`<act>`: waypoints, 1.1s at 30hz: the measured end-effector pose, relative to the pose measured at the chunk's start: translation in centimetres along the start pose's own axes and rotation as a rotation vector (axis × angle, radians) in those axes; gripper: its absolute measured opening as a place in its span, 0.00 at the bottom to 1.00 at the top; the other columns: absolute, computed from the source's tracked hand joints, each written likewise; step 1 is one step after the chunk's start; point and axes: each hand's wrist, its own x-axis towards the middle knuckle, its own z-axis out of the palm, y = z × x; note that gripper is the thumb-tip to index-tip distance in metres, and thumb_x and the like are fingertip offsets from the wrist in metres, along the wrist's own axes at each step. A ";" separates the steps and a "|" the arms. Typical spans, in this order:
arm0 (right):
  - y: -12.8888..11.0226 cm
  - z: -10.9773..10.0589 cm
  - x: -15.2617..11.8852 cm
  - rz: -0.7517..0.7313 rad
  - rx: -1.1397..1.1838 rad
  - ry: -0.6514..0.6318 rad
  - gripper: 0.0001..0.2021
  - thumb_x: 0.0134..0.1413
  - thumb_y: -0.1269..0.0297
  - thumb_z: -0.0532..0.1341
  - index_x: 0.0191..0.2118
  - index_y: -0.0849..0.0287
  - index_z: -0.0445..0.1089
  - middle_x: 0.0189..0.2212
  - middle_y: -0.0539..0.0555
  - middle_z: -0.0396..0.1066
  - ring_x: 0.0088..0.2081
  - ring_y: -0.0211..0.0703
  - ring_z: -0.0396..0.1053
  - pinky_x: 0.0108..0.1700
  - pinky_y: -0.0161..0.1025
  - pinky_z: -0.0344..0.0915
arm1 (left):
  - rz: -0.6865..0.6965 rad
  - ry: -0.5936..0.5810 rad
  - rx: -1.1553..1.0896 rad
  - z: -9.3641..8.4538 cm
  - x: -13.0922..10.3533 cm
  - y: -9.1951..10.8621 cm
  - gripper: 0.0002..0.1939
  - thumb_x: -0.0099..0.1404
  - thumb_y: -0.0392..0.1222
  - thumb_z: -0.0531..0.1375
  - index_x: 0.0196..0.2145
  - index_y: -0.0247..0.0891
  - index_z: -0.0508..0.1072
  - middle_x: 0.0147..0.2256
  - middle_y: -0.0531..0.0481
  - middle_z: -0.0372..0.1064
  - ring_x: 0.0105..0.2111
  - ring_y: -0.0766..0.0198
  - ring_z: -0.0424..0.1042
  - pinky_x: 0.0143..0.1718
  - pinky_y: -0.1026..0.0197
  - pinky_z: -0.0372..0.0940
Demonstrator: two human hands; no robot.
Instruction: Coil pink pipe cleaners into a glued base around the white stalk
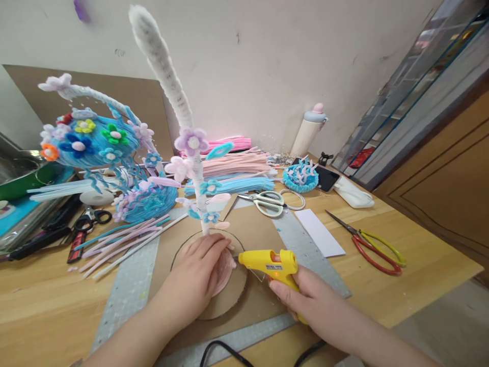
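Note:
My right hand (pixel 301 293) grips a yellow hot glue gun (pixel 269 261), its nozzle aimed left at the edge of a pink pipe-cleaner coil (pixel 223 272). Over that coil my left hand (pixel 202 260) is closed, fingers together; its thumb and the coil's far side are hidden. The coil lies on a round cardboard disc (pixel 229 303). Just beyond my left fingers rises a white fuzzy stem (pixel 171 86) dressed with pipe-cleaner flowers and leaves; its foot is hidden behind the hand. A purple flower (pixel 191 142) sits partway up it.
Beneath the disc are a cardboard sheet (pixel 267 229) and a grey cutting mat (pixel 122 300). Scissors with red and yellow handles (pixel 376 250) lie right, near white card (pixel 319 233). A blue flowered pipe-cleaner piece (pixel 95 145) stands left. Pipe-cleaner bundles (pixel 233 165) and a bottle (pixel 307 132) are behind.

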 end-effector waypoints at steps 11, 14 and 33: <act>0.6 -3.3 2.2 0.049 0.429 0.179 0.18 0.48 0.48 0.63 0.35 0.59 0.66 0.23 0.49 0.65 0.26 0.39 0.63 0.29 0.36 0.61 | 0.013 -0.015 0.045 -0.5 0.5 0.6 0.18 0.65 0.35 0.50 0.51 0.44 0.68 0.50 0.46 0.67 0.51 0.54 0.65 0.54 0.47 0.59; 1.5 -4.4 3.3 0.030 0.212 0.229 0.18 0.48 0.48 0.62 0.35 0.60 0.68 0.27 0.52 0.68 0.30 0.43 0.66 0.33 0.39 0.62 | 0.004 -0.025 0.038 -0.6 0.5 0.7 0.16 0.66 0.35 0.49 0.49 0.44 0.69 0.49 0.47 0.68 0.51 0.56 0.64 0.54 0.48 0.58; -4.6 2.6 6.1 -0.537 -0.550 0.024 0.17 0.52 0.80 0.51 0.40 0.58 0.71 0.37 0.54 0.70 0.43 0.43 0.67 0.46 0.39 0.62 | -0.018 -0.052 0.036 -0.4 0.6 0.6 0.15 0.67 0.37 0.50 0.49 0.40 0.68 0.49 0.47 0.68 0.51 0.56 0.64 0.54 0.49 0.58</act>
